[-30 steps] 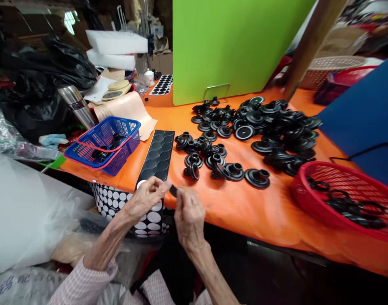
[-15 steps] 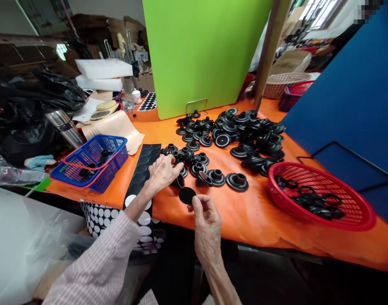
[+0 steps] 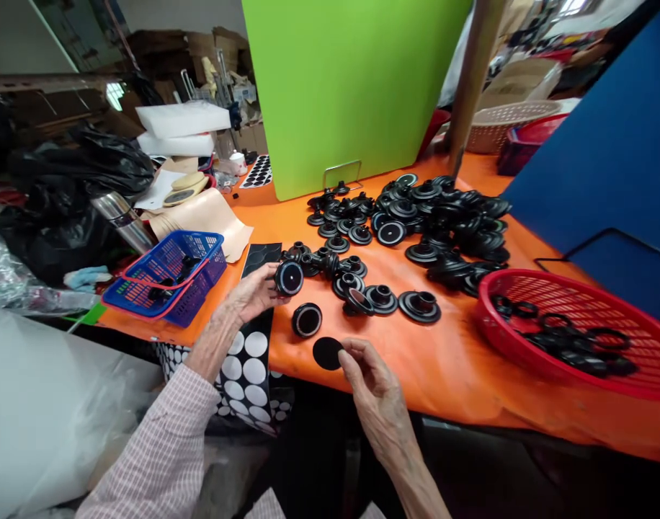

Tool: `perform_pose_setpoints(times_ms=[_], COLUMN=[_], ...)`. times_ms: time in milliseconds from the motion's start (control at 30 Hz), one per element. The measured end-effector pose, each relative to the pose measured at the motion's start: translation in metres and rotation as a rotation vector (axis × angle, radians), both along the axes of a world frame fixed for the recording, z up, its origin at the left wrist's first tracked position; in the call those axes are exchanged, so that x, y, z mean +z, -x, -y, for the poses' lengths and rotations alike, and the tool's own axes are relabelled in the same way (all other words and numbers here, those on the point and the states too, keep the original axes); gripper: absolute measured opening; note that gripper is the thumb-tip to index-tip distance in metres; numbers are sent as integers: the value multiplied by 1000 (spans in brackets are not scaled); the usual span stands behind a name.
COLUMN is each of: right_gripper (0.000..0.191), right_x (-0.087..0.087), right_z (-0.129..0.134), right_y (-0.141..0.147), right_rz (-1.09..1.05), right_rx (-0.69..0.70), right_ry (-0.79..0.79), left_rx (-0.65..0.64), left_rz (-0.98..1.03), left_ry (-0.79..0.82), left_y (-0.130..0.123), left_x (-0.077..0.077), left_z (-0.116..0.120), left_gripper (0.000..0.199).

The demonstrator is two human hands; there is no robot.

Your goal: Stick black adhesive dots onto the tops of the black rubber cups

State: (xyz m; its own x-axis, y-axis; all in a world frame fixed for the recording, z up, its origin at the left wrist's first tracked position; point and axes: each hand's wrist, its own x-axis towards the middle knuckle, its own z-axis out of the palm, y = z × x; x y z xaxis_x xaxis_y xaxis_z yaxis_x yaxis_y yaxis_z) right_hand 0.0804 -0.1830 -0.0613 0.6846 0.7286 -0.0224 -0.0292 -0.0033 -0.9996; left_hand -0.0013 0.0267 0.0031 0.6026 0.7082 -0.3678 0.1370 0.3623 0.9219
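Observation:
My left hand [image 3: 255,294] grips a round black knob-like part [image 3: 289,278], its flat ringed face turned toward me. Between the thumb and fingers of my right hand [image 3: 374,367] is a thin black disc [image 3: 328,354], held by its right edge over the table's front. Another black round part [image 3: 307,320] lies on the orange table between the hands, ringed face toward me. Just beyond, several similar stemmed parts [image 3: 381,298] lie together. A black sheet with white round spots [image 3: 254,369] runs under my left wrist and hangs over the front edge.
A large heap of black round parts [image 3: 443,216] covers the back of the orange table [image 3: 449,360]. On the right is a red basket [image 3: 486,317] with black rings; at left, a blue basket [image 3: 200,288]. Upright green [image 3: 357,86] and blue boards [image 3: 605,158] stand behind.
My left hand has lifted a black round part from the near group and turned its face toward me. My right hand has shifted slightly right and nearer, still holding the black disc.

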Motion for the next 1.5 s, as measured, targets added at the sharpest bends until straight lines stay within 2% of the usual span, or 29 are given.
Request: perform_pose_setpoints(times_ms=[100,167,267,433,733,1033,1500], right_gripper=[38,35,31,33,24,26,21], right_x=[5,11,20,24,10,12,4], right_z=[-3,-2,0,-2,-11,-16,-18], right_y=[4,8,13,21,43,56,61], right_rz=[13,-45,-197,-387,-354,-267,-172], right_rx=[44,53,80,62,-22,-108,-92], right_ry=[-61,-74,-25,-57,-95,-26,10], left_rx=[56,96,102,8,8,-48,-6], left_rz=[194,250,255,246,280,315,283], left_ry=[323,416,370,223,257,266,286], left_y=[21,32,48,66,77,79,78], left_x=[0,-2,-8,-18,-29,-33,-35], left_z=[23,40,63,85,105,111,115], left_gripper=[17,14,10,16,34,40,48])
